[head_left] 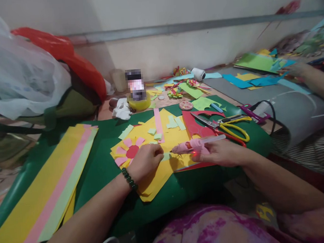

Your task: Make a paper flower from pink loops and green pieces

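My right hand [212, 152] is wrapped round a pink hot glue gun [184, 148] with a clear glue stick poking out of its back and a red light glowing. The gun's nozzle points left, at a pale green paper piece [167, 156]. My left hand [149, 157], a dark bead bracelet on its wrist, pinches the left end of that piece. Beneath both hands lie yellow paper sheets [157, 183]. Left of my left hand is a paper flower [132, 151] with a red centre and pink petals. Small pale green scraps and a pink strip [158, 123] lie just beyond.
Yellow-handled scissors [234, 129] rest on red paper at the right. Striped paper strips [52, 184] lie on the green mat [99, 170] at the left. A blurred phone [136, 85] stands behind. At the far right, another person's hand [297, 69] is over blue paper.
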`<state>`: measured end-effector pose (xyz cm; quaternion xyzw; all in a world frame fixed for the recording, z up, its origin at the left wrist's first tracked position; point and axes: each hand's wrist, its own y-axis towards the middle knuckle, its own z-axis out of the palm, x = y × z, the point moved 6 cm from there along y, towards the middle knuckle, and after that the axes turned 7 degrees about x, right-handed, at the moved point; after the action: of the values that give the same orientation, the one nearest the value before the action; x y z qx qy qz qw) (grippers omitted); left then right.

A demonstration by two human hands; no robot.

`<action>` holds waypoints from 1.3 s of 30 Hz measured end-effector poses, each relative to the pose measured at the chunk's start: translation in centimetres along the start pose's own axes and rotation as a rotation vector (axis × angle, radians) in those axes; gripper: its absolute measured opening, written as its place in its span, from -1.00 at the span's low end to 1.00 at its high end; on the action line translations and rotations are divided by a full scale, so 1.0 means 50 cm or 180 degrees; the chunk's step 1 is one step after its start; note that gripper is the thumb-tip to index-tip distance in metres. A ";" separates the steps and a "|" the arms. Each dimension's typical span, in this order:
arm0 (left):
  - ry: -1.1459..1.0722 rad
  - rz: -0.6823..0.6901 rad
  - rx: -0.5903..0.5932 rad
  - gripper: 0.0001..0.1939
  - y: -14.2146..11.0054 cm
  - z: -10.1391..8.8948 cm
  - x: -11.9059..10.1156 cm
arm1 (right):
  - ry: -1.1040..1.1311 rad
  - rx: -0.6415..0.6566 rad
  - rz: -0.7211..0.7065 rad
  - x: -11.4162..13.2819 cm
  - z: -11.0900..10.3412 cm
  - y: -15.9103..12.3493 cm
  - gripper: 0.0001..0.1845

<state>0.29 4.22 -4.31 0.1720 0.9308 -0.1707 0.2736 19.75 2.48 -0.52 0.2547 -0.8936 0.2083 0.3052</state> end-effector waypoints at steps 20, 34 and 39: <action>0.0020 -0.0235 0.0038 -0.87 -0.004 -0.005 -0.008 | -0.0057 0.0438 0.0276 -0.003 0.018 0.006 -0.50; 0.0023 -0.0146 -0.0041 -0.87 -0.003 -0.009 -0.009 | -0.0105 0.0332 0.0358 -0.014 0.016 0.008 -0.51; 0.0054 -0.0131 -0.0052 -0.87 -0.002 -0.008 -0.007 | -0.0065 0.0433 0.0212 -0.013 0.021 0.008 -0.50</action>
<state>0.33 4.21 -3.78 0.1521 0.9378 -0.1672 0.2635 19.50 2.47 -1.81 0.2471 -0.8884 0.2760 0.2710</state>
